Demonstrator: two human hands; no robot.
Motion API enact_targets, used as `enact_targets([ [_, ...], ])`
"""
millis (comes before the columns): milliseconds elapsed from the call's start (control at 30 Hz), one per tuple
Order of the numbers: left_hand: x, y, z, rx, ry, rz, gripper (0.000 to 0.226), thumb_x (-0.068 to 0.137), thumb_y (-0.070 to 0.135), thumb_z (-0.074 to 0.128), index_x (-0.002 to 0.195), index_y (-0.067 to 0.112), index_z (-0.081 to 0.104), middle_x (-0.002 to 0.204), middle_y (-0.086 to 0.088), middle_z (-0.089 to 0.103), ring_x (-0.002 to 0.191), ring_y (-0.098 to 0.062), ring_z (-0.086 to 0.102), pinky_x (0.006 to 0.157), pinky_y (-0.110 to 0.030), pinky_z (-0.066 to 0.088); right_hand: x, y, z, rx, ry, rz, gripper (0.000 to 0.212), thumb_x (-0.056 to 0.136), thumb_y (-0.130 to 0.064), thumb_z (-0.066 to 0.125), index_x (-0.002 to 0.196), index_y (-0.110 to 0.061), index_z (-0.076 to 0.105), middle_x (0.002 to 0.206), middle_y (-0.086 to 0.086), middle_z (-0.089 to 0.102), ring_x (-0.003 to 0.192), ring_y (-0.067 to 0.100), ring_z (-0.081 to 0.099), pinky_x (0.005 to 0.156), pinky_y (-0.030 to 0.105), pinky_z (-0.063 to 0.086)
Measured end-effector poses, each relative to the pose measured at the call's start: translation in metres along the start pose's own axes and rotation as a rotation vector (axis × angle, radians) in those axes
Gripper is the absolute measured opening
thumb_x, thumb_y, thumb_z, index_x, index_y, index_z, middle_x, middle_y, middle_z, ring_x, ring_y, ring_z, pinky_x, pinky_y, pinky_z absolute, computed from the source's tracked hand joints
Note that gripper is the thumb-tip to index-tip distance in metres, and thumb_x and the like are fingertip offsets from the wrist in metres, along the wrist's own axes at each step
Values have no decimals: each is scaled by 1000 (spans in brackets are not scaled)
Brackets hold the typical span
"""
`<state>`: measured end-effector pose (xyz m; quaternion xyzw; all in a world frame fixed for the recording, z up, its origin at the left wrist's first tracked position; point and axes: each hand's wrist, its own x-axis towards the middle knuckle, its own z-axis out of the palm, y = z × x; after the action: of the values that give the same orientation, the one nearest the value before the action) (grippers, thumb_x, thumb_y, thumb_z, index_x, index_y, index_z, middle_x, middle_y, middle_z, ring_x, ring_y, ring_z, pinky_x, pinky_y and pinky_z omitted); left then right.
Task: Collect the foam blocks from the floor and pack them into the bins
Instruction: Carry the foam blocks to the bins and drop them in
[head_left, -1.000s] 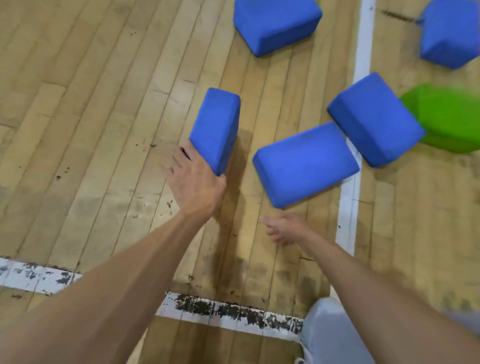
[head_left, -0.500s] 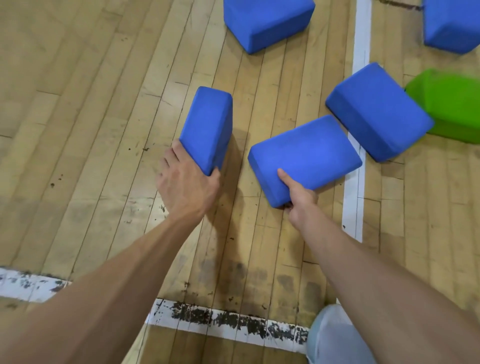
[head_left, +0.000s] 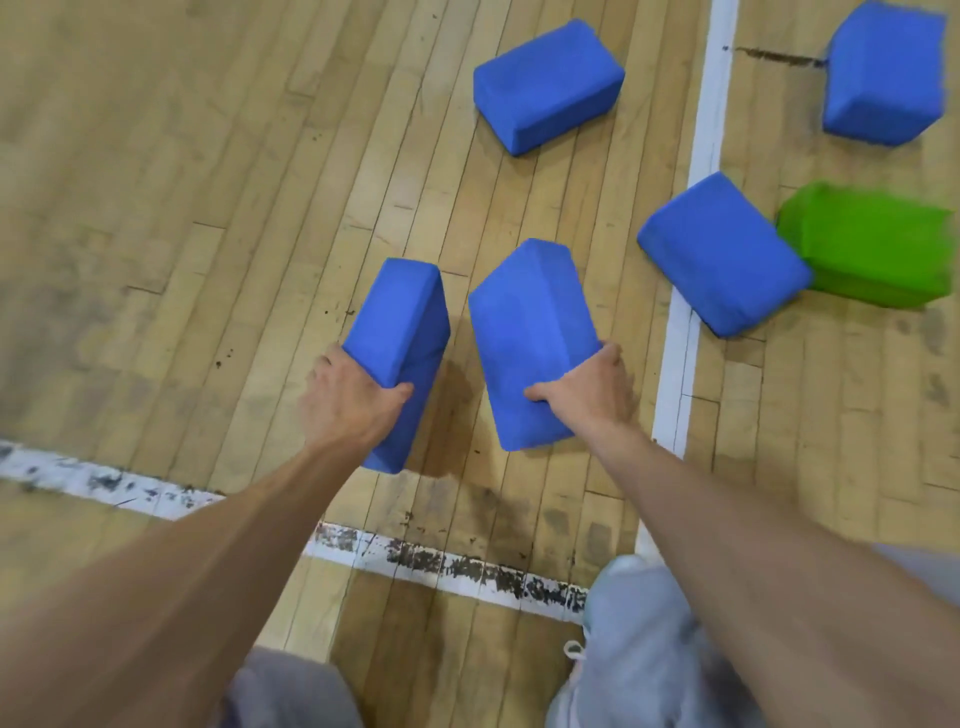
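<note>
Grips the left blue block (head_left: 402, 322) with the left hand (head_left: 353, 400), thumb over the near right face, fingers wrapped round the left side. Same hand on the same block as 1 s ago, but now tipped up and, by the shadow beneath, apparently raised off the floor (head_left: 208, 208). Just to the right, close but not touching, holds the second blue block (head_left: 530, 332) in the right hand (head_left: 592, 395), thumb on the top face, fingers curled round the right edge. Biggest change here: 1 s ago hung empty, short of this block; 0.5 s ago just reached the near corner, block flat on the boards; now has it turned, long side pointing away, and lifted alongside the first. Means 2 blocks secured, 1 per hand, both hands full and ready for the carry. No bins in view, so cannot tell which way to go. Leaves 4 on the floor: the blue block ahead (head_left: 548, 85), well beyond the right hand; the blue block on the line (head_left: 722, 254), right of that hand, lying across the white line (head_left: 696, 156) and seemingly against the green block (head_left: 872, 244) farther right; the corner blue block (head_left: 883, 73), far ahead and right.
</note>
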<state>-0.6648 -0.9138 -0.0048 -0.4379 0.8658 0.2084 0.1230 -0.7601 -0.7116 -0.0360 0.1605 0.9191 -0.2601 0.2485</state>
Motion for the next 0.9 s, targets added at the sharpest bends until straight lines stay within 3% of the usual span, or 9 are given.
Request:
enact_targets([
  [233,-115,53,-219,-14,-15,6,81,72,45,75,131,4,37,126,-13,49,115,-34,51,90,-47,45,-162,-63,-191,-123,39,-158,96,61,-37,83,136,-10,30,129,8,45,119,30,49,92,41,43],
  [467,-219,131,-442,-154,-34,242,83,68,49,75,130,7,39,121,-8,51,107,-30,54,83,-48,50,-327,-135,-398,-102,226,-134,100,65,-42,81,144,-17,24,136,4,41,118,33,47,93,46,41],
  [700,-280,141,-540,-276,-86,606,86,66,48,77,133,9,39,123,-4,50,108,-26,54,84,-46,51,-472,-139,-459,71,512,9,101,61,-42,84,141,-15,29,132,8,46,121,31,46,95,45,43],
  [900,-374,155,-586,-252,-86,915,85,62,49,77,130,11,43,122,-3,54,110,-28,55,85,-48,50,-595,-91,-492,256,727,162,98,59,-39,83,140,-17,31,130,5,48,120,28,47,94,41,41],
])
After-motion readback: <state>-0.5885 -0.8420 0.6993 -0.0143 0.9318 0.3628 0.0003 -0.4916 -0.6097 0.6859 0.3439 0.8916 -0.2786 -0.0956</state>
